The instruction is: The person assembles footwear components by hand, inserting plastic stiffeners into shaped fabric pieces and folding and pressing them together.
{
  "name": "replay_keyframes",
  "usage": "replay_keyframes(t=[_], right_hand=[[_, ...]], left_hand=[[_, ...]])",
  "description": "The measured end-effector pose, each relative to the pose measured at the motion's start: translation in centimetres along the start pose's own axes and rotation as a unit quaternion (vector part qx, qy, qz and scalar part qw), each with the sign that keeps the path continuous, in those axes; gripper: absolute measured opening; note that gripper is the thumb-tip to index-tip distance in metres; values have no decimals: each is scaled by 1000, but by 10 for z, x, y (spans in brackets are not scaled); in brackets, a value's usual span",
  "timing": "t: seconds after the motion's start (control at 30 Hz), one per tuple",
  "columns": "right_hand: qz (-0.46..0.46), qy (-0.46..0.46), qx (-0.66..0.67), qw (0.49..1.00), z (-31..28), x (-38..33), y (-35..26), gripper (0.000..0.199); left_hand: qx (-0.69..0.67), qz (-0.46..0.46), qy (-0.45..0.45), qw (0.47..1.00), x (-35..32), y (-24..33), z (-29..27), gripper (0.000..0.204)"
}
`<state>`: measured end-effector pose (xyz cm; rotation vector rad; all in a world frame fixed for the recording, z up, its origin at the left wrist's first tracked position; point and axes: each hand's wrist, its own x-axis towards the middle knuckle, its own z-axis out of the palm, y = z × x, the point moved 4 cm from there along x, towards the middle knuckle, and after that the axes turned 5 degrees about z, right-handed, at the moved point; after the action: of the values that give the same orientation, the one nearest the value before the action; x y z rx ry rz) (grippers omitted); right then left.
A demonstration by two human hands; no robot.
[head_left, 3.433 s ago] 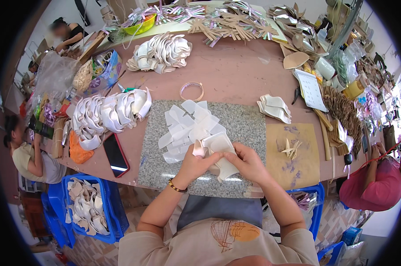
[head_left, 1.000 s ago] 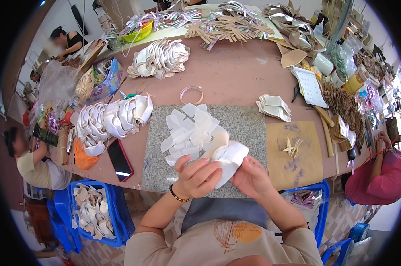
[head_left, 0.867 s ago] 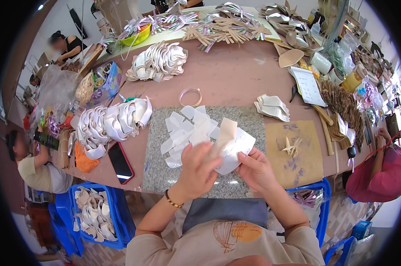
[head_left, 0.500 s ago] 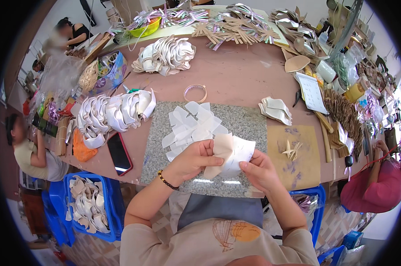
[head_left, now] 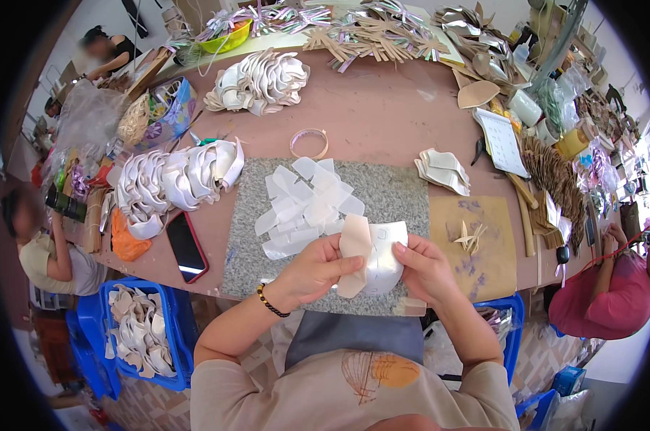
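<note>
Between my two hands, above the front edge of the granite slab, is a curved white leather-like piece (head_left: pixel 387 269) with a beige flap folded at its left side. Thumb and fingers of my left hand (head_left: pixel 319 271) pinch the beige flap. On the other side, my right hand (head_left: pixel 425 269) is closed on the white edge, thumb on top. Small marks show on the white face. Behind my hands a loose heap of translucent white cut pieces (head_left: pixel 312 197) lies on the granite slab (head_left: pixel 400 183).
Stacked white pieces (head_left: pixel 178 179) and a phone (head_left: pixel 187 246) lie left. A tape roll (head_left: pixel 309 143) sits beyond the slab. Right are a small white stack (head_left: pixel 443 172) and brown paper (head_left: pixel 476 269) with pale strips. A blue crate (head_left: pixel 185 337) of offcuts stands below left. People sit at both sides.
The piece has turned in my hands; its beige flap now stands more upright and more of the marked white face shows. The whole view has shifted slightly.
</note>
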<state>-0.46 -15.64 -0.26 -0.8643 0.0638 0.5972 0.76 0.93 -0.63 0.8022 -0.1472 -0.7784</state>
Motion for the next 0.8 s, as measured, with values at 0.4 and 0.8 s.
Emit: replay_keyframes(t=[0.4,0.8], right_hand=[[39,32,-5,999,-2,13,10,29],[-442,87,-641,622,3,3,-23,25]], left_hand=[[-34,35,20,999,-10,-15,3,35],[751,241,-53,613,11,25,15,16]])
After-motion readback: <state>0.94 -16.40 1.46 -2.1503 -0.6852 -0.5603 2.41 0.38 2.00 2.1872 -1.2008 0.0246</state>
